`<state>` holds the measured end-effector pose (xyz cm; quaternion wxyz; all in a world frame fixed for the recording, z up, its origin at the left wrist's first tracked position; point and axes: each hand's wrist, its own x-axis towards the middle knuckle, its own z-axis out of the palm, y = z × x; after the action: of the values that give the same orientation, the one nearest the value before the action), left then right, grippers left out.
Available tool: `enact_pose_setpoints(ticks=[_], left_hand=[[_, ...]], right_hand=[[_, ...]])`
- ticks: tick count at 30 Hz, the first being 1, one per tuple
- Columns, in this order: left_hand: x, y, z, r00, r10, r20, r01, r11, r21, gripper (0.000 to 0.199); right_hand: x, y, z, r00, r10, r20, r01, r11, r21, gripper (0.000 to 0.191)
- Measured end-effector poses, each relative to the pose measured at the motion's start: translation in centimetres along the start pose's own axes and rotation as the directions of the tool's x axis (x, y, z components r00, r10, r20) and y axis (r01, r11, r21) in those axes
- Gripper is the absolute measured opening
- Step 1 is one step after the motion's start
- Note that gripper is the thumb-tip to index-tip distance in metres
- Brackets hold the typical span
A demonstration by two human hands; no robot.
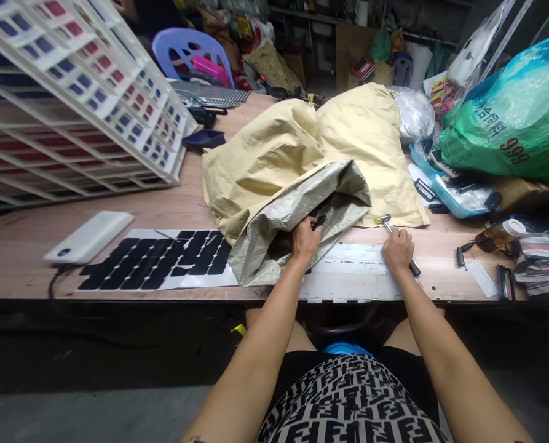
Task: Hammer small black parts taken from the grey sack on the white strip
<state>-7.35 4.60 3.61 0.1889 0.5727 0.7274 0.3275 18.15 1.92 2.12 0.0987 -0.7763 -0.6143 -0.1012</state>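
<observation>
My left hand (305, 239) is at the open mouth of a pale yellow woven sack (260, 163) with a grey lining. Its fingers are closed on a small black piece (319, 223), whose exact kind does not show. The sack's inside is dark, and its contents are hidden. My right hand (398, 248) is closed around a small hammer (387, 225), its metal head pointing away from me and its dark handle end below the fist. Between my hands a whitish sheet (352, 271) lies along the table's front edge.
Flat black pieces (140, 263) lie in rows on white sheet at left, beside a white device (90, 237) with a cable. A white plastic basket (131, 117) leans at far left. At right are a blue tray (463, 200), a brown cup (500, 235) and a green bag (514, 117).
</observation>
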Motion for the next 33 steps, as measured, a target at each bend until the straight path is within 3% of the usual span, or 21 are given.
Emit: enact_pose_setpoints(ticks=[3,6,7,9,13,17,19,22,27,33], left_hand=[[-3.5,1.3,0.4,0.952,0.302,-0.042,-0.305,0.948,-0.089,0.018],[-6.8,2.2,2.1,0.84,0.523,0.145,-0.5,0.85,-0.167,0.014],[-7.4,2.3,2.7,0.823,0.53,0.203,-0.5,0.847,-0.181,0.013],[-7.7,2.1,4.0,0.836,0.479,0.269,-0.443,0.877,-0.186,0.014],[-6.8,1.5,5.2,0.854,0.423,0.304,-0.377,0.905,-0.199,0.02],[-6.6,1.6,5.0,0.86,0.414,0.297,-0.358,0.906,-0.225,0.019],[-6.6,1.9,4.9,0.865,0.4,0.304,-0.341,0.912,-0.23,0.019],[-6.4,2.3,4.7,0.868,0.355,0.348,-0.29,0.93,-0.227,0.019],[-6.1,2.9,4.4,0.873,0.289,0.393,-0.223,0.953,-0.206,0.021],[-6.1,3.4,4.2,0.879,0.244,0.409,-0.176,0.964,-0.199,0.019]], right_hand=[[-0.1,0.0,0.0,1.0,0.0,0.0,0.0,1.0,0.003,0.038],[-0.1,0.0,0.0,1.0,0.01,0.003,-0.01,1.0,0.012,0.038],[-0.1,0.0,0.0,1.0,0.013,0.003,-0.013,1.0,0.018,0.039],[0.0,0.1,0.0,1.0,0.02,0.002,-0.02,0.999,0.034,0.039],[0.3,0.4,-0.6,0.999,0.046,0.019,-0.048,0.993,0.105,0.04],[-1.4,1.2,-2.7,1.0,0.018,-0.019,-0.011,0.938,0.346,0.042],[-3.3,1.7,-3.9,0.999,-0.013,-0.051,0.037,0.862,0.506,0.041],[-6.6,2.4,-5.2,0.998,-0.061,0.003,0.044,0.751,0.659,0.038],[-9.6,2.2,-6.2,0.994,-0.094,0.057,0.022,0.684,0.729,0.035],[-10.5,1.4,-6.3,0.985,-0.145,-0.096,0.169,0.672,0.721,0.034]])
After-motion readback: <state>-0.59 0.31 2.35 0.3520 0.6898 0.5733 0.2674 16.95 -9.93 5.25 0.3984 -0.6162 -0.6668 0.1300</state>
